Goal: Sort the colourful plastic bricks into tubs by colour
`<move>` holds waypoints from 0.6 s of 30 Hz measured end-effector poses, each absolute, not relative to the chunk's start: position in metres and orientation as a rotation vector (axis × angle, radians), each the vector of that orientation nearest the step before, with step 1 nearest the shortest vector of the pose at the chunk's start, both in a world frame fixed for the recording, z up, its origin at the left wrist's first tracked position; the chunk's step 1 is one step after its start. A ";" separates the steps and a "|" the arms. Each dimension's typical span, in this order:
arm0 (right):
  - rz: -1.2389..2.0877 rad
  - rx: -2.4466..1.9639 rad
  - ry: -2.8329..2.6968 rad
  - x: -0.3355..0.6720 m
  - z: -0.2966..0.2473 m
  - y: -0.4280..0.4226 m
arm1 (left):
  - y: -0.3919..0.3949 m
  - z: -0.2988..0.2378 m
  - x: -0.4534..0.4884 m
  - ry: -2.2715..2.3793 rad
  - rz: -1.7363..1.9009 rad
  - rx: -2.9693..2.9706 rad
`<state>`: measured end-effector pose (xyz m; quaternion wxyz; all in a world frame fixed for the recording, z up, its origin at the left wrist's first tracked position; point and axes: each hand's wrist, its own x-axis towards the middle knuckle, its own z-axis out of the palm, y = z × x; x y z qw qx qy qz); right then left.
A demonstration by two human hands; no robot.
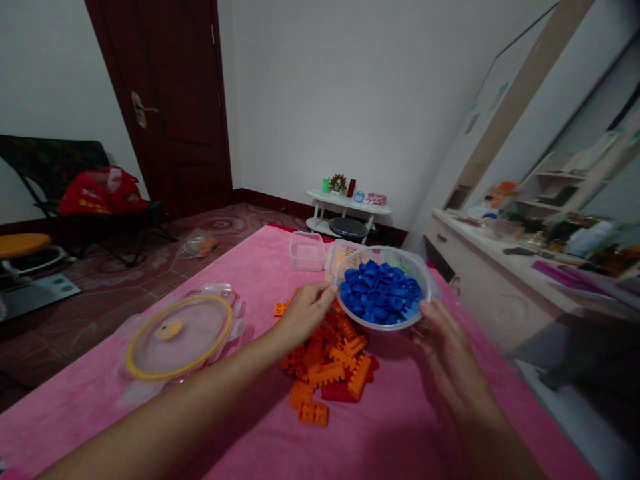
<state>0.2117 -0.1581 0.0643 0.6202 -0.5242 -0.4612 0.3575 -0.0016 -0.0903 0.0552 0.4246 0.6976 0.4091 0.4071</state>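
A clear round plastic bowl (387,327) full of blue building blocks (381,293) is held up over the pink cloth by both hands. My left hand (309,310) grips its left rim, the thumb lying along the edge. On the right side, my right hand (447,347) closes on the rim, with its lower fingers partly hidden under the bowl. Below and left of the bowl lies a loose pile of orange building blocks (327,375), with a few red blocks (341,392) among them. The bowl and my left hand cover part of the pile.
A clear lid with a yellow ring (180,337) lies left on the pink cloth (240,427). Behind the bowl stand a small clear container (307,253) and a clear box with printed cards (340,257). A cluttered dresser (490,267) borders the right side.
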 end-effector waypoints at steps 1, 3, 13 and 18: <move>0.758 -1.241 -1.051 0.223 0.069 -0.157 | -0.087 0.053 -0.003 1.109 1.095 1.912; 0.579 -1.324 -1.080 0.243 0.076 -0.155 | -0.082 0.045 -0.008 1.227 1.216 2.189; -0.413 -1.650 -1.576 0.218 0.056 -0.153 | -0.087 -0.001 0.000 1.243 0.952 2.547; -0.552 -1.477 -1.806 0.195 0.045 -0.156 | -0.088 0.008 -0.003 1.163 1.139 2.543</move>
